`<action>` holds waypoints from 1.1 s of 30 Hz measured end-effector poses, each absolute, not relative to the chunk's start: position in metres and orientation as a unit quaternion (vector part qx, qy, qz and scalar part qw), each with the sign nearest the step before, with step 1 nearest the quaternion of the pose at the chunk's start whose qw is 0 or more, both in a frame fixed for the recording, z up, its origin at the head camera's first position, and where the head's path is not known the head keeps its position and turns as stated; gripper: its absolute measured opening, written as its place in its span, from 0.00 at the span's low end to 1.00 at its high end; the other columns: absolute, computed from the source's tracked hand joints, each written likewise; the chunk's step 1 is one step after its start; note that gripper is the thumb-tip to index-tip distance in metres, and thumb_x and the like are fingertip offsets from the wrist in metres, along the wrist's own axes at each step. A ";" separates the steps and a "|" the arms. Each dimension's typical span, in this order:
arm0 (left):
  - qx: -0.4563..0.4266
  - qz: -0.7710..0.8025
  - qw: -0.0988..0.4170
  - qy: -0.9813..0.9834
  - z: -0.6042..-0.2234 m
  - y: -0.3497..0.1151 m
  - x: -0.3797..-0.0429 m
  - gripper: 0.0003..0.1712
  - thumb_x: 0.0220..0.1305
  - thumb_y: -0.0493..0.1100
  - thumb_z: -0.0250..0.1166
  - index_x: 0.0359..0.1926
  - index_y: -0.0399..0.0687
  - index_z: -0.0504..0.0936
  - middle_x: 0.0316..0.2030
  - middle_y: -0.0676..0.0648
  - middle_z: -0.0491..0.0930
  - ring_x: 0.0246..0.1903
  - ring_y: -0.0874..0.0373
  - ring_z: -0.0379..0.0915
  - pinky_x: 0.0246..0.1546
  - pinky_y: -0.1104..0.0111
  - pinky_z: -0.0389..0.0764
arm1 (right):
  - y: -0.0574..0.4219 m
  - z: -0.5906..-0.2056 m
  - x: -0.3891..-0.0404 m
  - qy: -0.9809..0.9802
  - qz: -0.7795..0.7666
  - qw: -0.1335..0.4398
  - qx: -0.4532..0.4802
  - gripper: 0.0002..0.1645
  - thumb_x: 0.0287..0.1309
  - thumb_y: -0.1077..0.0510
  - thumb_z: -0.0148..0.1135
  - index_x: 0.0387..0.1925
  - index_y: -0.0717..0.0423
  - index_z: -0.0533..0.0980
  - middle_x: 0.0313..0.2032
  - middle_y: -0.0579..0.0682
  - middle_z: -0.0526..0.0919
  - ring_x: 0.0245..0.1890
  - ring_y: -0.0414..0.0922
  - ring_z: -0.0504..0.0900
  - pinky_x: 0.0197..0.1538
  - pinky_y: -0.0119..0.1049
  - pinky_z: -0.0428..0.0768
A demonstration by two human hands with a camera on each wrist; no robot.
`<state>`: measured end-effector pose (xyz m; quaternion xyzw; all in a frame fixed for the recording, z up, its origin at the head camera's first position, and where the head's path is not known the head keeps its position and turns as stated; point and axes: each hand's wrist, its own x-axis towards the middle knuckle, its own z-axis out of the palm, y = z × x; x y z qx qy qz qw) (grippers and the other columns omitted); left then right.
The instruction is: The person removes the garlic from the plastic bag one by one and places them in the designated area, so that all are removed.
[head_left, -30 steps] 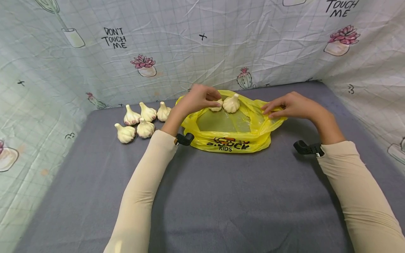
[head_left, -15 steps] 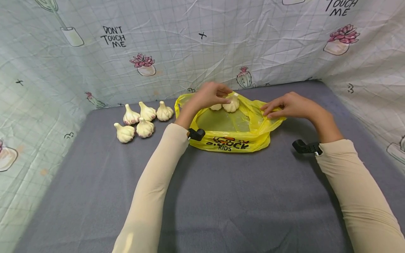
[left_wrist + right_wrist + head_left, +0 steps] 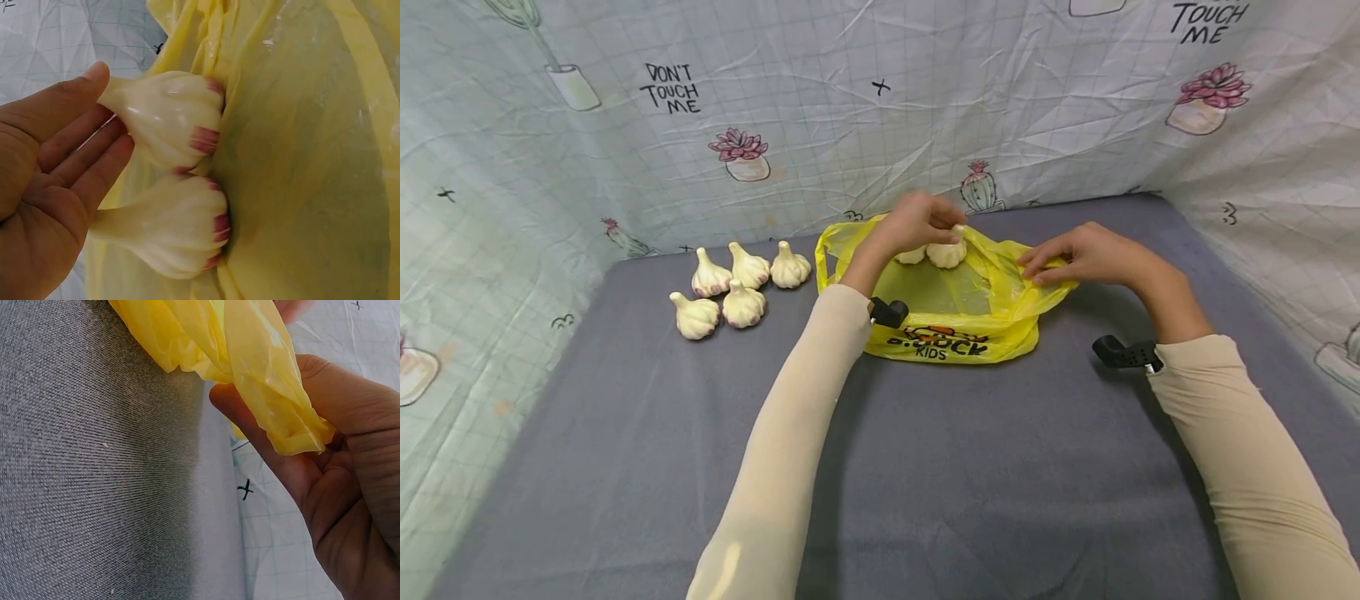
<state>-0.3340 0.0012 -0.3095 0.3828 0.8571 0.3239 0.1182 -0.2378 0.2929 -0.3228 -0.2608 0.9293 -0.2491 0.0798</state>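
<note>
A yellow plastic bag (image 3: 955,333) lies on its side with its mouth spread wide, and two garlic bulbs sit inside near its back. My left hand (image 3: 917,225) reaches over the mouth and pinches the stem of the right-hand garlic bulb (image 3: 172,119) between thumb and fingers. Just beside it is the other garlic bulb (image 3: 169,228), its stem tip close to the palm. My right hand (image 3: 1086,252) grips the bag's right edge, a gathered fold of yellow plastic (image 3: 269,406) lying between thumb and fingers.
Several garlic bulbs (image 3: 745,304) stand in a loose cluster on the grey cloth (image 3: 925,475), left of the bag. A printed fabric sheet (image 3: 820,108) rises behind the cloth, with more fabric along both sides.
My left hand has moved right, from the left bulb in the bag to the right one, and now pinches its stem. The right hand keeps its grip in place.
</note>
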 end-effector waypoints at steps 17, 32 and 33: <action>0.414 0.277 0.156 0.853 -0.307 0.004 -0.343 0.15 0.71 0.37 0.66 0.56 0.40 0.86 0.53 0.43 0.85 0.56 0.52 0.80 0.55 0.66 0.79 | 0.295 -0.323 -0.238 0.931 -0.235 0.071 -0.270 0.09 0.63 0.55 0.72 0.45 0.43 0.89 0.55 0.46 0.86 0.52 0.44 0.82 0.38 0.29 0.72; 0.456 0.252 0.140 0.842 -0.311 0.000 -0.341 0.13 0.72 0.40 0.64 0.52 0.40 0.87 0.50 0.45 0.86 0.53 0.54 0.81 0.56 0.68 0.78 | 0.295 -0.321 -0.235 0.932 -0.230 0.072 -0.269 0.09 0.62 0.54 0.72 0.44 0.44 0.89 0.55 0.46 0.86 0.51 0.43 0.82 0.38 0.29 0.72; 0.458 0.250 0.138 0.842 -0.311 -0.001 -0.340 0.13 0.72 0.40 0.64 0.51 0.40 0.87 0.50 0.46 0.86 0.52 0.55 0.81 0.55 0.68 0.78 | 0.296 -0.321 -0.234 0.932 -0.230 0.073 -0.269 0.09 0.62 0.54 0.72 0.45 0.44 0.89 0.55 0.46 0.86 0.50 0.42 0.82 0.37 0.29 0.72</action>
